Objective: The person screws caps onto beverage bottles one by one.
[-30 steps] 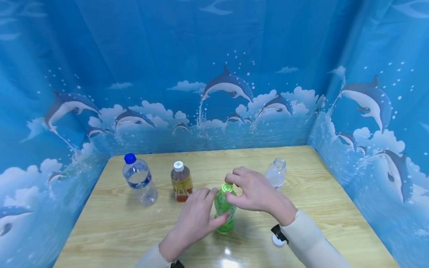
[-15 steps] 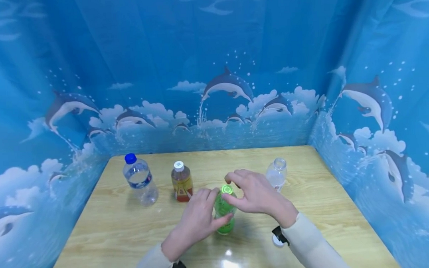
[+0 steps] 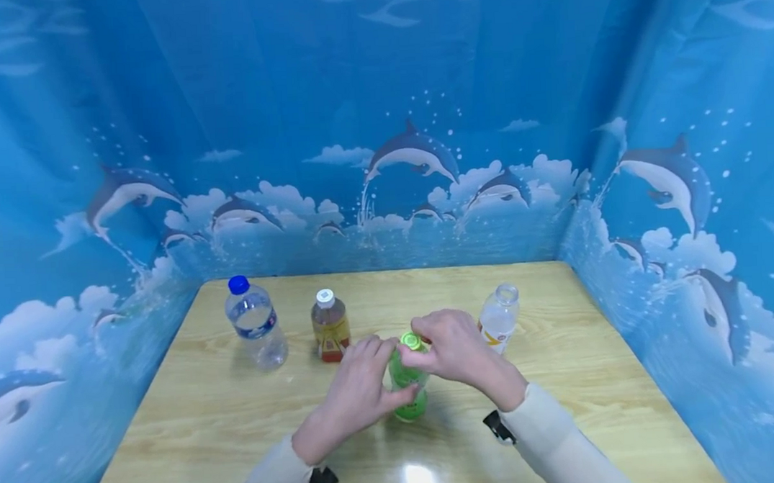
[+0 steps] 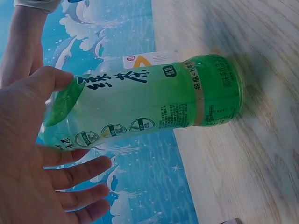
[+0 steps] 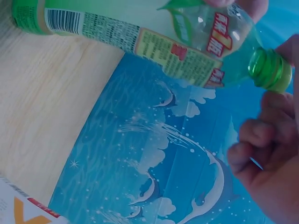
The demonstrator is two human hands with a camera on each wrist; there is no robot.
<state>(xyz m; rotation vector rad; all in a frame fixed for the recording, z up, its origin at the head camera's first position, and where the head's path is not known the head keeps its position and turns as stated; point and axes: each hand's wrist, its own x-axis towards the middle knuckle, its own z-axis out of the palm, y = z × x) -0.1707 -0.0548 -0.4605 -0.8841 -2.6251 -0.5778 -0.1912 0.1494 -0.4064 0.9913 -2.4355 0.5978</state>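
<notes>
Near the middle of the pale wooden table [image 3: 561, 378] stands the green plastic tea bottle [image 3: 407, 385], upright on its base, and both of my hands are on it. My left hand [image 3: 358, 394] wraps the body, thumb on one side and fingers curled round the other, steadying it. My right hand [image 3: 453, 350] is closed over the top, fingertips pinching the bright green screw cap [image 3: 411, 340] — in the right wrist view that cap [image 5: 271, 70] sits on the neck, threads covered, so I judge the opening has barely begun, if at all; whether the seal has broken I cannot tell. What is left, as I read it, is turning the cap off. Behind, well apart to the left, wait a clear water bottle with a blue cap [image 3: 256, 325] and an amber drink bottle with a white cap [image 3: 329, 327], both closed. Just beyond my right hand stands a clear bottle with no cap [image 3: 498, 317] — its mouth is already open.
</notes>
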